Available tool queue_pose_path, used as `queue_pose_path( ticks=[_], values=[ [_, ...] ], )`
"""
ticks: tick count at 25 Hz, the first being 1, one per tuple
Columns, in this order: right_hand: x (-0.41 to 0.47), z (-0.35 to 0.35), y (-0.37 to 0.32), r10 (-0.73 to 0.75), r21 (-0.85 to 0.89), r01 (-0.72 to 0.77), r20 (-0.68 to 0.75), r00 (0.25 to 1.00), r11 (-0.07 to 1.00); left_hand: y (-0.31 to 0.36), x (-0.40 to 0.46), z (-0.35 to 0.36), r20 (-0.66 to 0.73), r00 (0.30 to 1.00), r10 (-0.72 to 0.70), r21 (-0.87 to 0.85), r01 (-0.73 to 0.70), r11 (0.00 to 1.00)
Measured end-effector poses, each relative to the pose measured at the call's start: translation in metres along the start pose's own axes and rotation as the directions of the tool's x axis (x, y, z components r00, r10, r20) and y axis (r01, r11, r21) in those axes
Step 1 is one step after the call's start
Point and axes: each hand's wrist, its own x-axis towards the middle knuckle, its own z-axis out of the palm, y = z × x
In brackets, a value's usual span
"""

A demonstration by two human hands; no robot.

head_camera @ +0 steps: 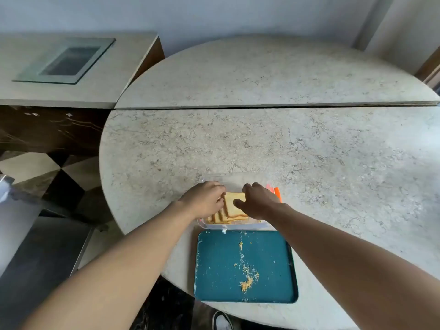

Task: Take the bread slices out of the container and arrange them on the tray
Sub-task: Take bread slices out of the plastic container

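Note:
A clear plastic container (234,226) sits on the marble table, just beyond a teal tray (214,270). Several bread slices (232,207) with brown crusts lie stacked and fanned inside it. My left hand (206,198) reaches into the container's left side, fingertips at the left edge of the top slice. My right hand (258,200) is over the right side, thumb and fingers touching the same slice. Whether either hand grips the slice firmly is unclear. The tray holds only scattered yellow crumbs (247,279).
An orange-edged lid or clip (277,192) shows behind my right hand at the container's right side. The round marble table (333,175) stretches far and right. A lower counter with a glass panel (66,60) stands at back left. A shoe (221,321) shows below the table edge.

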Motion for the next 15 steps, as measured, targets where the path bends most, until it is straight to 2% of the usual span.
queue_pose_path(
  ticks=[2,4,8,12,15],
  values=[
    [0.014,0.009,0.002,0.061,-0.004,-0.061,0.049,0.997,0.998,-0.001,0.02,0.011,0.031,0.999,-0.009,-0.01,0.009,1.0],
    [0.023,0.023,0.001,0.095,0.007,-0.096,0.085,0.992,0.995,0.001,0.033,0.023,0.097,0.99,-0.105,0.003,0.106,0.994],
    [0.036,0.042,0.0,0.145,-0.011,-0.145,0.051,0.988,0.989,0.007,0.054,0.04,0.167,0.954,-0.251,0.01,0.252,0.968],
    [0.042,0.052,0.001,0.15,-0.008,-0.149,0.039,0.988,0.989,0.002,0.063,0.055,0.17,0.924,-0.342,0.025,0.343,0.939],
    [0.045,0.051,0.0,0.138,0.019,-0.139,0.056,0.989,0.99,0.0,0.066,0.062,0.151,0.923,-0.355,0.001,0.359,0.933]
  ],
)
